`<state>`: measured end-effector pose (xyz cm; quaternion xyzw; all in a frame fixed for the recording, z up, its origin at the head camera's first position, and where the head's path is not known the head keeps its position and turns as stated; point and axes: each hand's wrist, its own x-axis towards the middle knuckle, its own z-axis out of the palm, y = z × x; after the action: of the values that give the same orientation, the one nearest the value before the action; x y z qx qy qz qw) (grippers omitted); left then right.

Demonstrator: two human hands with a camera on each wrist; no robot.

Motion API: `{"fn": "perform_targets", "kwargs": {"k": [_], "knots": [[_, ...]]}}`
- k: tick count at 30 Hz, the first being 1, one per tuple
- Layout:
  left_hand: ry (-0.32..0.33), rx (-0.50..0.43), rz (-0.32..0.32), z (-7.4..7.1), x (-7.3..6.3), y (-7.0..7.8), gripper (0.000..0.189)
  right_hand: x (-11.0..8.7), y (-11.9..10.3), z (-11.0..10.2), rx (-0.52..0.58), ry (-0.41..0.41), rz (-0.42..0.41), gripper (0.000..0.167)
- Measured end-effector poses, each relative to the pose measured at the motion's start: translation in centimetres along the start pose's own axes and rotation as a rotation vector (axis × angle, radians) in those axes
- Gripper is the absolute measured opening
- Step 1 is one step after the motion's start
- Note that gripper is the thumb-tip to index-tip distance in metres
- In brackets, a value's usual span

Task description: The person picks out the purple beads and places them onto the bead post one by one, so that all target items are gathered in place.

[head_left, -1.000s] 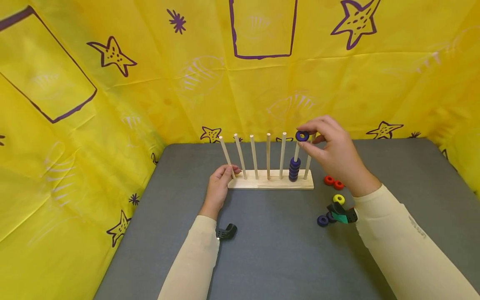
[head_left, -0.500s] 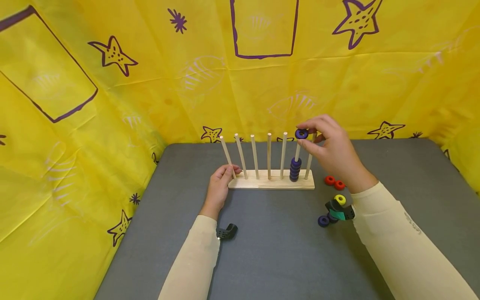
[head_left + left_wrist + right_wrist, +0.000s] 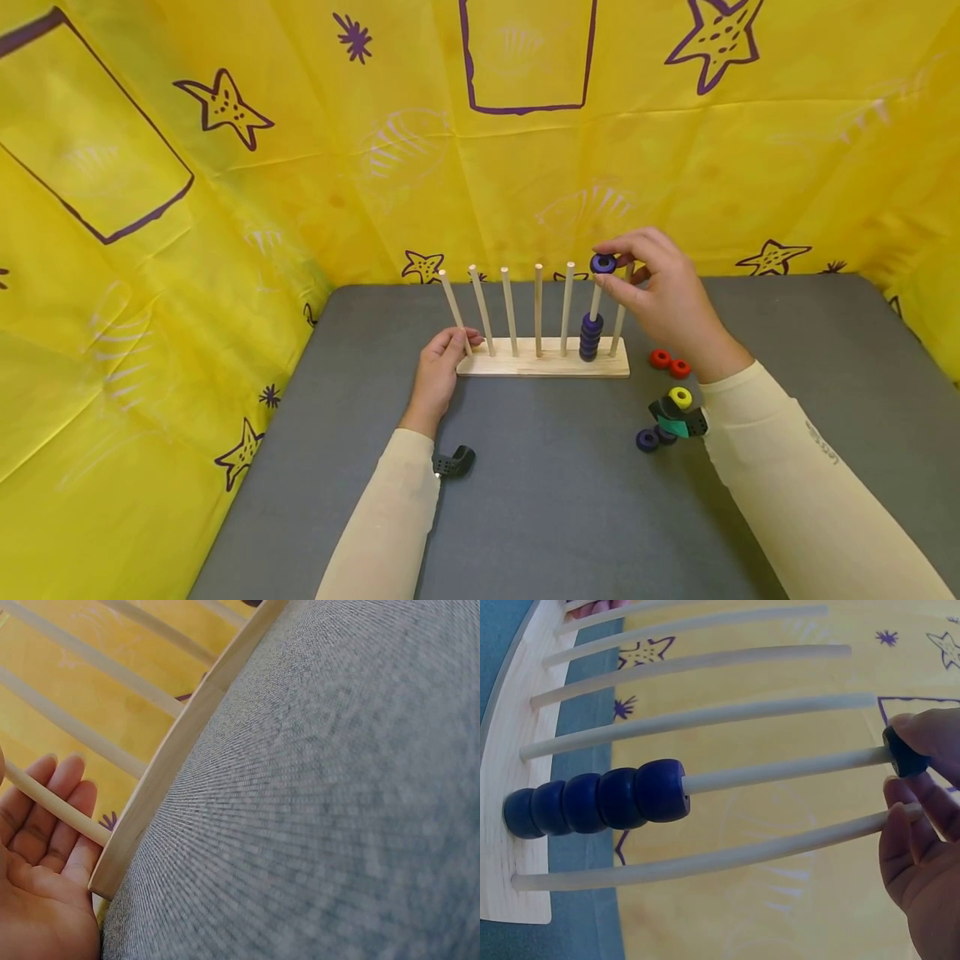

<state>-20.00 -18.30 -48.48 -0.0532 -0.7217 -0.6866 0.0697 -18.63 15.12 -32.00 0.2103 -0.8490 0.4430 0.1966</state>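
Observation:
A wooden rack (image 3: 517, 367) with several upright pegs stands on the grey table. My left hand (image 3: 437, 375) holds the leftmost peg (image 3: 56, 801) low down, its fingers behind the peg and its thumb in front. At the tip of the second peg from the right, my right hand (image 3: 660, 292) pinches a dark purple bead (image 3: 602, 263) between thumb and fingers. The right wrist view has that bead (image 3: 906, 752) right at the peg's end. Lower on the same peg sits a stack of purple beads (image 3: 600, 799), resting by the base.
Right of the rack lie two red beads (image 3: 660, 358) and a yellow bead (image 3: 680, 397). Nearer me are purple beads (image 3: 647, 441), partly hidden by the right wrist's camera mount (image 3: 678, 417). A yellow patterned cloth (image 3: 315, 208) hangs behind the grey table (image 3: 540, 500).
The pinched bead and my right hand have shifted very slightly at the peg's tip, the bead tilting a little. My left hand keeps its place on the rack.

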Motion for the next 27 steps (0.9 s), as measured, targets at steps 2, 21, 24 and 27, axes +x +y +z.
{"fn": "perform_targets", "kwargs": {"k": [2, 21, 24, 27], "knots": [[0.001, 0.003, 0.0, 0.0, 0.0, 0.0, 0.039, 0.1, 0.0, 0.0, 0.001, -0.003, 0.007, 0.026], [0.003, 0.008, -0.003, 0.0, 0.0, 0.0, 0.038, -0.2, 1.0, 0.6, 0.002, -0.027, 0.037, 0.027], [0.004, 0.007, -0.003, 0.0, 0.1, 0.0, 0.038, -0.2, 1.1, 0.6, 0.003, -0.029, 0.035, 0.027], [0.005, 0.006, -0.002, 0.0, 0.0, -0.1, 0.037, -0.3, 1.1, 0.7, 0.004, -0.029, 0.031, 0.027]]}}
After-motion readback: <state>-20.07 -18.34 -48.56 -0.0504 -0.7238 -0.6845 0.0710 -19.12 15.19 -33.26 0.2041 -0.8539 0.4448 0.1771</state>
